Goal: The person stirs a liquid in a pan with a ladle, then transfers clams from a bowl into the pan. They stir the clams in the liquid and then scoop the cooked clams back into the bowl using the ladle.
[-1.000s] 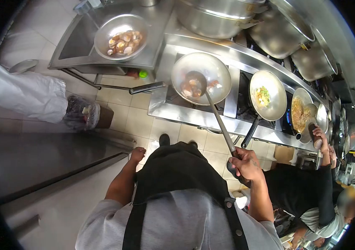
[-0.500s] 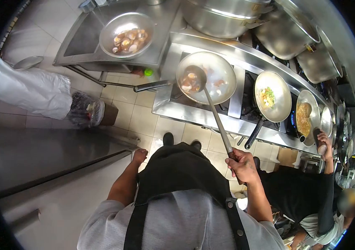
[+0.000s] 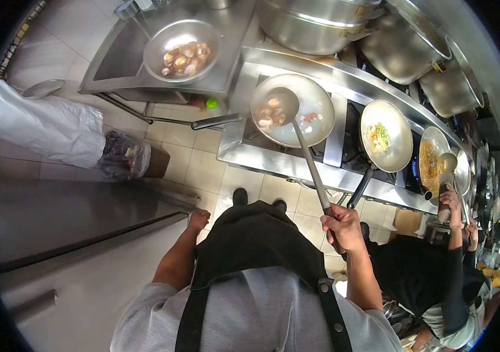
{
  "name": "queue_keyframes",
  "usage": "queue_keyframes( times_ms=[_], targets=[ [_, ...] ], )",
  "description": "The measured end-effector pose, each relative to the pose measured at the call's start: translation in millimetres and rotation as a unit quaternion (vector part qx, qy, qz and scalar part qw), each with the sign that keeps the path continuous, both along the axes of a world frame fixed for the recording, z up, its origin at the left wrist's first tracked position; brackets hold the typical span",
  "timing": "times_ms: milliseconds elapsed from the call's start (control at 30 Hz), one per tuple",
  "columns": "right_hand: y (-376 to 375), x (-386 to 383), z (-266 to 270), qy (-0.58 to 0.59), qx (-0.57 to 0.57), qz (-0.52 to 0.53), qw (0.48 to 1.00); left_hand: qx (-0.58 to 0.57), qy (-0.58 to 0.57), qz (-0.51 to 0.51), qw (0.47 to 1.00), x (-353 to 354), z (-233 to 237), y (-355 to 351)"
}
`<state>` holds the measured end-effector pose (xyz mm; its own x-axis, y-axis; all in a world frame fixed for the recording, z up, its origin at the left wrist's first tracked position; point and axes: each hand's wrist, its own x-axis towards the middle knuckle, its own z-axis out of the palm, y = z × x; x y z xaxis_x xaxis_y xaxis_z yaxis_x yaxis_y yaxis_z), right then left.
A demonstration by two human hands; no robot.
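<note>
My right hand (image 3: 342, 227) is wrapped round the wooden handle of a long ladle (image 3: 311, 167). The ladle's bowl rests in a large pan (image 3: 320, 126) of cloudy liquid on the stove, among brown and pale pieces of food (image 3: 271, 114). More pieces lie to the right of the bowl in the same pan. My left hand (image 3: 199, 220) hangs low beside my apron with its fingers curled; whether anything is in them is too small to tell. A metal bowl (image 3: 211, 64) with similar pieces stands on the steel counter at the upper left.
A pan (image 3: 399, 144) with chopped green and yellow food sits on the middle burner. Further right, a co-worker's hand (image 3: 449, 198) holds a utensil by a pan of brown food (image 3: 429, 161). Large pots (image 3: 401, 50) line the back. A bagged bin (image 3: 122, 154) stands left.
My right hand and the ladle handle have shifted slightly, with the ladle's bowl still in the pan. The co-worker's hand has moved lower, and another hand now shows beside it.
</note>
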<state>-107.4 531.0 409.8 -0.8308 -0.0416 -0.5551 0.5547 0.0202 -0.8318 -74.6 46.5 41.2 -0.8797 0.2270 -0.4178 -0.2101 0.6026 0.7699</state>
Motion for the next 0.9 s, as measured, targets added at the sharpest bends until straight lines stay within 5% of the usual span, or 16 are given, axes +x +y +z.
queue_keyframes(
  times_ms=[100,233,433,500,733,833,900],
  targets=[
    [-1,-2,1,0.005,-0.002,-0.003,1.0,-0.037,0.014,0.016,0.999,16,-63,-21],
    [0,-3,0,0.0,0.004,-0.009,1.0,-0.024,-0.061,0.051,0.997,18,-66,-24],
    [4,-6,1,-0.001,-0.065,-0.046,0.997,-0.219,0.103,-0.169,0.955,10,-24,-10],
    [6,-5,-2,-0.007,-0.105,-0.071,0.992,-0.028,-0.026,0.035,0.999,11,-19,-6],
    [7,-7,4,-0.016,-0.167,-0.107,0.98,0.027,-0.058,0.1,0.993,9,-12,0],
    [6,-8,9,-0.026,-0.177,-0.1,0.979,0.01,-0.024,0.057,0.998,9,-18,-5],
    [3,-8,14,-0.032,-0.195,-0.113,0.974,-0.151,0.024,-0.085,0.985,5,-16,-4]
  ],
)
